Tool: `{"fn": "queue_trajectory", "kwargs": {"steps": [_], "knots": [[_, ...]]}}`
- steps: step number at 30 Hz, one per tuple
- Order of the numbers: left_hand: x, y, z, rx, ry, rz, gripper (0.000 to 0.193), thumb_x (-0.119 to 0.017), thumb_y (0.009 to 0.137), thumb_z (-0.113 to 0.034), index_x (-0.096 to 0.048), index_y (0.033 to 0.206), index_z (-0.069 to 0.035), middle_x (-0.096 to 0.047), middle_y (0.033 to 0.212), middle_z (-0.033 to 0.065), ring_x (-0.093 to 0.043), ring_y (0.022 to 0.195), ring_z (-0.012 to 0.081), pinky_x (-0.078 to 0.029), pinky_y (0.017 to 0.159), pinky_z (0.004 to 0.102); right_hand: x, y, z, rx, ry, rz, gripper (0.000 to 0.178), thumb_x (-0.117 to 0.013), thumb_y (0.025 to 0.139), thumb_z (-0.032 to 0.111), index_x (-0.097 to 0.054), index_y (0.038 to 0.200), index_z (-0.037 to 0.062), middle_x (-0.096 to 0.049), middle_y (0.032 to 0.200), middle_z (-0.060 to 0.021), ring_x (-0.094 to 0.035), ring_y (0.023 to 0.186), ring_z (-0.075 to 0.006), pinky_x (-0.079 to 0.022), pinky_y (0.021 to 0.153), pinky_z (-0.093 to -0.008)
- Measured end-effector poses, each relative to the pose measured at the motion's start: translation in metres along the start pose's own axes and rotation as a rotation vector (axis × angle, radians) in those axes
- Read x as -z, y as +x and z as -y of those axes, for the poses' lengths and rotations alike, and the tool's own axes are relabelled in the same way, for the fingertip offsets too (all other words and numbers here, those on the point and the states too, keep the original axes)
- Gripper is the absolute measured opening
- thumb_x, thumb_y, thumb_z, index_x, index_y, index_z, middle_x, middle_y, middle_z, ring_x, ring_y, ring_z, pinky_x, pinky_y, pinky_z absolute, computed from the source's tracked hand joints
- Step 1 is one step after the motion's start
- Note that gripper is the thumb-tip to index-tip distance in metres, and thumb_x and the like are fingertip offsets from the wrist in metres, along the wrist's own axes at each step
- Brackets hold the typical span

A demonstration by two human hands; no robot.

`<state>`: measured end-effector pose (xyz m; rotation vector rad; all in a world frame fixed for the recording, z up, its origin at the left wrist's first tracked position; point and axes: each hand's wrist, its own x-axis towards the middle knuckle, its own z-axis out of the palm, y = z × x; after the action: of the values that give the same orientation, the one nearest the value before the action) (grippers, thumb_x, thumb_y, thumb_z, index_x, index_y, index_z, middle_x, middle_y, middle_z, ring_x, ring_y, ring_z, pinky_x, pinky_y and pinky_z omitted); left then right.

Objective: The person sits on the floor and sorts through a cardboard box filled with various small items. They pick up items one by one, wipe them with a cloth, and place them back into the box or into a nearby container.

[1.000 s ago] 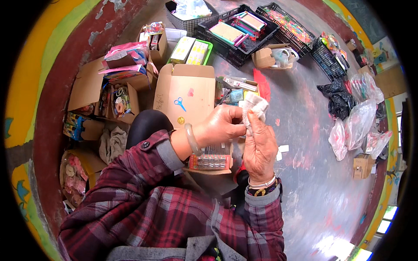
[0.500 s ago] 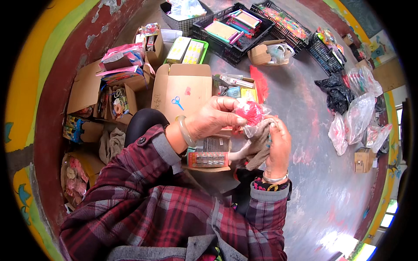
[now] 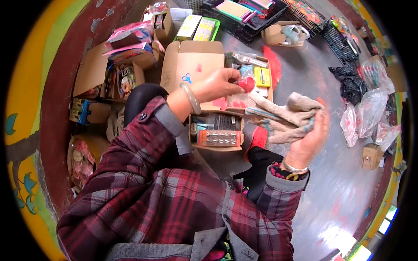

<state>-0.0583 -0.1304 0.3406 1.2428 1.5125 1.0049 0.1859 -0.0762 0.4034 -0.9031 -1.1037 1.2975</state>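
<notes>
My left hand pinches a small red item in a clear wrapper over an open cardboard box of small packaged goods. My right hand is raised to the right and grips a pair of beige knit work gloves with red cuffs, which hang leftward from the palm. Below the left hand sits a small open carton with a blister card of small pieces on top.
Several cardboard boxes of pink packets and trinkets line the red wall at left. Black crates of stationery stand at the top. Clear and black plastic bags lie at right on the grey floor, by a small brown box.
My hands have come apart: the left carried the red wrapped item out over the open box, and the right swung to the right with the gloves.
</notes>
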Motion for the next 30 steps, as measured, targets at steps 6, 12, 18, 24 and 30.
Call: {"fn": "queue_trajectory", "kwargs": {"steps": [6, 12, 18, 24, 30], "knots": [[0.032, -0.031, 0.032, -0.071, 0.336, -0.164, 0.017, -0.071, 0.077, -0.010, -0.060, 0.084, 0.001, -0.059, 0.070, 0.0059, -0.053, 0.065, 0.0123, -0.045, 0.063, 0.0273, 0.029, 0.004, 0.006, 0.027, -0.012, -0.118, 0.037, -0.043, 0.093, 0.019, -0.051, 0.121, -0.0038, -0.057, 0.112, -0.0135, -0.056, 0.104, -0.0225, -0.045, 0.090, -0.0355], [0.013, -0.082, 0.091, 0.190, 0.496, -0.081, 0.015, -0.066, 0.075, -0.015, -0.062, 0.083, -0.003, -0.064, 0.076, 0.0178, -0.063, 0.073, 0.0329, -0.049, 0.065, 0.0391, 0.030, 0.001, 0.009, -0.064, 0.019, -0.130, 0.036, -0.042, 0.094, 0.016, -0.052, 0.122, -0.0035, -0.057, 0.114, -0.0130, -0.056, 0.106, -0.0234, -0.045, 0.092, -0.0358], [-0.025, -0.085, 0.138, 0.225, 0.828, 0.084, 0.024, -0.049, 0.091, -0.024, -0.062, 0.094, -0.005, -0.065, 0.082, 0.0192, -0.063, 0.080, 0.0374, -0.049, 0.071, 0.0444, 0.019, 0.001, 0.006, -0.060, -0.051, -0.105, 0.033, -0.045, 0.093, 0.015, -0.055, 0.120, -0.0026, -0.057, 0.114, -0.0102, -0.055, 0.106, -0.0209, -0.044, 0.093, -0.0347], [-0.039, -0.067, 0.155, 0.370, 1.046, 0.407, 0.016, -0.058, 0.082, -0.016, -0.068, 0.092, -0.007, -0.067, 0.092, 0.0150, -0.065, 0.090, 0.0308, -0.051, 0.076, 0.0410, 0.015, -0.001, 0.006, -0.121, 0.015, -0.070, 0.033, -0.046, 0.093, 0.017, -0.055, 0.117, -0.0043, -0.059, 0.109, -0.0116, -0.058, 0.100, -0.0209, -0.045, 0.089, -0.0337], [-0.046, -0.055, 0.179, 0.543, 1.081, 0.421, 0.018, -0.058, 0.078, -0.011, -0.071, 0.091, -0.009, -0.068, 0.095, 0.0119, -0.066, 0.091, 0.0285, -0.052, 0.077, 0.0383, 0.012, -0.003, 0.007, -0.159, 0.034, -0.041, 0.033, -0.047, 0.093, 0.017, -0.055, 0.117, -0.0046, -0.060, 0.106, -0.0124, -0.058, 0.099, -0.0212, -0.046, 0.088, -0.0333]]}}
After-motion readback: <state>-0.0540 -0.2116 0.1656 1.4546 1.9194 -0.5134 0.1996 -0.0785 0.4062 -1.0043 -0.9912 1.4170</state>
